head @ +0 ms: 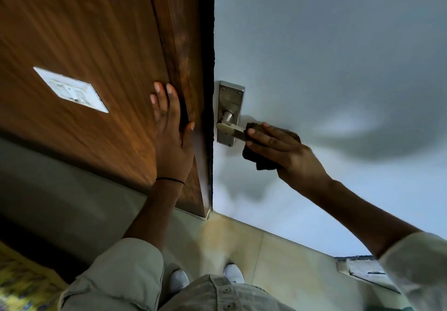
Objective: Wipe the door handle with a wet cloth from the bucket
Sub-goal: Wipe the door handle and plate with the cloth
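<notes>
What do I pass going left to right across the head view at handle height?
Switch plate → left hand flat on the wooden panel → dark door edge → handle backplate → lever → dark cloth gripped by the right hand.

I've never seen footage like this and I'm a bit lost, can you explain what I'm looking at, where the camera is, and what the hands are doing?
There is one picture, taken by a wide-angle camera worn on a person's head, looking forward and down, so lines bend. No machine: these are two bare hands. The left hand lies flat and open against the brown wooden frame, holding nothing. The right hand grips a dark cloth wrapped over the outer end of the metal door handle on the pale door. A white switch plate sits on the wood panel. Below are the person's feet. No bucket is in view.
</notes>
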### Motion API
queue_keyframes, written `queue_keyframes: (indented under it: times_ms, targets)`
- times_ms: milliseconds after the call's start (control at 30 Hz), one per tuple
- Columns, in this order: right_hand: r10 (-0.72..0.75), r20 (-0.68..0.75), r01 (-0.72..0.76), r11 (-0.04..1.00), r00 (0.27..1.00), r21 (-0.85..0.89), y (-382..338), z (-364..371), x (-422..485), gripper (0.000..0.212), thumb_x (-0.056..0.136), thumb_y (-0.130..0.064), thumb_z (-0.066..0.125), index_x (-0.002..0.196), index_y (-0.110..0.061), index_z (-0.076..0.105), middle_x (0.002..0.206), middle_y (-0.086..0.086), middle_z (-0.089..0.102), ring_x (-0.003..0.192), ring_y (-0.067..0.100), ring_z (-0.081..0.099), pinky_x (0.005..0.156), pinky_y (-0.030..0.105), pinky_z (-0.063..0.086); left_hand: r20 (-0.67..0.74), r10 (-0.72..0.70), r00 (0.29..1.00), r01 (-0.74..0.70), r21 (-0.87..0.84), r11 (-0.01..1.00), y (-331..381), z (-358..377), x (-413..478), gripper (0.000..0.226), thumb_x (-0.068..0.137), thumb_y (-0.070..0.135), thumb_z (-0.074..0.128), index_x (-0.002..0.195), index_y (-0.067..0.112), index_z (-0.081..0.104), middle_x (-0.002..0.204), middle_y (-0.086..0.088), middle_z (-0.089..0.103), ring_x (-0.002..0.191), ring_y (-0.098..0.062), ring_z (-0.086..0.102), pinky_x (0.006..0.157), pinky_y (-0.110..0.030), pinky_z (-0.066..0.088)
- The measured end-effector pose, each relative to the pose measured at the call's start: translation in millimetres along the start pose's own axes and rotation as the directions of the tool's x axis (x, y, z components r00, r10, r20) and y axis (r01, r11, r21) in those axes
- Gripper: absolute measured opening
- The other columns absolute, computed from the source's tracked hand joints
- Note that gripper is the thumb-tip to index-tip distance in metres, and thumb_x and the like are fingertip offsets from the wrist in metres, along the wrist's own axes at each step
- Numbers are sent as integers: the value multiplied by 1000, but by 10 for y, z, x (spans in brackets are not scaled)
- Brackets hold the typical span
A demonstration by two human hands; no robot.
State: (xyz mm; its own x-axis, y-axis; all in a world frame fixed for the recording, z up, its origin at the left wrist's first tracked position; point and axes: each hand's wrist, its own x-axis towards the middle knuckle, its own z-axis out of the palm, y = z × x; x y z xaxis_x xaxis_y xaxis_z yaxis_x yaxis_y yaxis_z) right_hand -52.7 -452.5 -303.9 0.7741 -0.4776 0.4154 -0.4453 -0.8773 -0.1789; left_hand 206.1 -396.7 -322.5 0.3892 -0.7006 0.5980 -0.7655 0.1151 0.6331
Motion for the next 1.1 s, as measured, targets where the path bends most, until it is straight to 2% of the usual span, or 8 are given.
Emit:
queue_keyframes:
  times_ms: [100,233,367,433,500,733,867,1100]
  targets:
    - [-58,21,58,998,998,-18,12,61,200,66,73,22,67,129,-12,67,144,4,57,134,34,52,101,42,51,6,-17,1000,17,11,1000,-11,8,-13,74,102,15,59,158,9,12,167,-14,5,156,-30,2,121,-60,25]
    - [-104,54,105,994,993,-21,-126,193,668,67,72,18,66,129,-17,67,145,0,57,136,33,50,97,50,53,-4,-41,999,41,6,999,38,14,-27,72,102,14,58,158,8,12,168,-14,5,156,-31,3,121,-57,25]
    - [-96,44,97,995,994,-29,-206,249,817,62,70,17,65,122,-17,72,138,-1,63,134,31,53,100,44,48,-5,-50,999,50,17,999,86,-6,-42,72,102,13,57,158,6,13,167,-14,6,156,-32,4,127,-40,18]
    - [-55,-6,55,998,998,14,-161,216,650,65,71,19,63,125,-16,70,140,1,62,134,31,53,100,43,51,-1,-52,999,52,9,999,107,-18,-37,72,101,10,58,158,6,14,167,-15,6,156,-32,4,126,-23,12]
    - [-24,-79,27,999,997,38,-106,158,406,58,78,13,54,126,-15,70,139,2,62,133,30,54,101,39,50,0,-58,998,58,7,998,122,-30,-34,73,100,10,58,158,7,14,168,-13,5,156,-31,4,124,-18,12]
    - [-10,-143,17,999,990,50,-44,186,160,46,84,7,56,124,-12,71,138,4,62,133,30,53,102,40,50,-6,-80,997,80,26,996,128,-3,-48,74,101,11,57,159,11,12,168,-9,5,156,-28,4,123,-47,26]
    - [-26,-95,26,1000,995,6,-138,277,530,67,70,21,63,126,-15,70,140,3,61,132,34,54,98,45,52,-13,-81,997,82,36,996,136,17,-52,70,103,13,56,158,9,12,168,-12,6,156,-31,5,125,-47,22]
    - [-21,-171,22,1000,985,5,-248,340,596,57,77,17,58,124,-14,71,136,3,64,130,32,56,103,39,47,22,-84,996,84,-9,996,116,-33,-57,71,103,15,56,159,12,11,168,-9,4,156,-28,3,123,-52,24]
